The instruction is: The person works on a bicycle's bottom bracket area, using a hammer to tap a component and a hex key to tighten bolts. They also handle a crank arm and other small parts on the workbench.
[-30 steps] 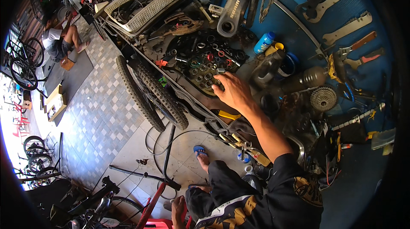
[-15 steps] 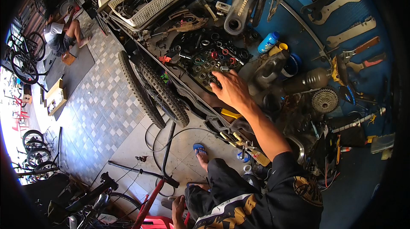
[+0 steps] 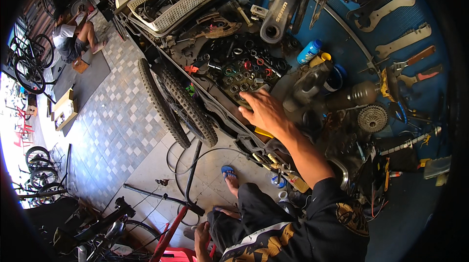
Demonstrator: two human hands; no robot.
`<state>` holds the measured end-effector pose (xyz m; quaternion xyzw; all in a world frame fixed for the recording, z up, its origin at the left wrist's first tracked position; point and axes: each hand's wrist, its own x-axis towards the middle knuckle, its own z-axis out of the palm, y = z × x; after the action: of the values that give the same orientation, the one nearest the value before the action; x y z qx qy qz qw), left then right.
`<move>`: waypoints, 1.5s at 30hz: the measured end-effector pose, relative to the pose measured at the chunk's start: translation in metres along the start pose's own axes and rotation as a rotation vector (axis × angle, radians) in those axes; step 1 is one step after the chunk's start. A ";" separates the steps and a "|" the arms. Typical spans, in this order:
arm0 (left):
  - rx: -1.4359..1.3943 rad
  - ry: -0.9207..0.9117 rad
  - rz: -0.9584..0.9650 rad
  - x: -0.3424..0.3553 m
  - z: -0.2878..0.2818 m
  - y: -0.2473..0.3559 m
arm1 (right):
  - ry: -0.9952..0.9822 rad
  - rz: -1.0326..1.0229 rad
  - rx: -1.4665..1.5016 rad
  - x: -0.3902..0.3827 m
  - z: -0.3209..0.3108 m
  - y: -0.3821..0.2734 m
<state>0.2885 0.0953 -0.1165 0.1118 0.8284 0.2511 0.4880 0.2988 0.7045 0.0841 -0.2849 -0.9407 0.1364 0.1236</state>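
Note:
My right hand [image 3: 267,111] reaches over the workbench, its thumb and index finger apart and nothing visible between them. Just beyond its fingertips lie several small metal rings [image 3: 244,87], which look like bearings, set close together on the dark bench top. Red, green and black rings [image 3: 260,61] are spread among other small parts farther back. My left hand [image 3: 202,237] is low beside my knee, near a red bicycle frame tube [image 3: 171,232]. Its fingers are small and partly hidden, so I cannot tell how they are held.
A cream plastic basket [image 3: 173,3] of parts stands at the bench's far left. A blue bottle [image 3: 309,52], a cassette sprocket [image 3: 372,118] and flat wrenches [image 3: 391,10] lie right. Knobbly tyres [image 3: 188,105] lean against the bench. Another person [image 3: 73,37] sits at far left.
My right hand has drawn slightly back toward me, so more of the metal rings show beyond the fingertips. The left hand stays low beside my knee.

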 end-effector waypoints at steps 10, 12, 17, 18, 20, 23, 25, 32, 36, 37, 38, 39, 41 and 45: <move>0.063 0.149 0.351 0.087 -0.054 0.164 | -0.209 -0.084 0.289 -0.108 -0.020 -0.087; 0.071 0.225 0.521 0.115 -0.070 0.224 | -0.153 -0.088 0.298 -0.123 -0.023 -0.093; 0.005 0.232 0.821 0.166 -0.112 0.376 | -0.022 0.301 0.308 -0.150 -0.063 -0.074; 0.048 0.300 0.918 0.175 -0.119 0.405 | 0.048 0.343 0.219 -0.153 -0.070 -0.069; 0.090 0.427 1.092 0.194 -0.132 0.461 | 0.139 0.400 0.104 -0.161 -0.081 -0.066; 0.145 0.593 1.207 0.228 -0.145 0.540 | 0.181 0.478 0.063 -0.172 -0.081 -0.081; 0.205 0.740 1.245 0.249 -0.142 0.584 | 0.158 0.552 0.138 -0.176 -0.071 -0.098; 0.579 0.423 0.931 0.291 -0.135 0.659 | 0.196 0.556 0.184 -0.186 -0.051 -0.127; 0.557 0.354 0.895 0.292 -0.137 0.673 | 0.212 0.606 0.191 -0.198 -0.052 -0.129; 0.552 0.348 0.896 0.292 -0.137 0.675 | 0.201 0.625 0.196 -0.201 -0.051 -0.130; 0.550 0.343 0.895 0.291 -0.139 0.677 | 0.188 0.652 0.212 -0.203 -0.051 -0.131; 0.548 0.339 0.894 0.292 -0.140 0.680 | 0.175 0.679 0.229 -0.205 -0.049 -0.132; 0.540 0.341 0.903 0.294 -0.144 0.684 | 0.199 0.676 0.245 -0.207 -0.046 -0.133; 0.547 0.337 0.970 0.302 -0.153 0.685 | 0.216 0.664 0.263 -0.211 -0.041 -0.132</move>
<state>-0.0354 0.7596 0.0765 0.5592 0.7833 0.2374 0.1321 0.4153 0.4860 0.1324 -0.5691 -0.7530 0.2577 0.2066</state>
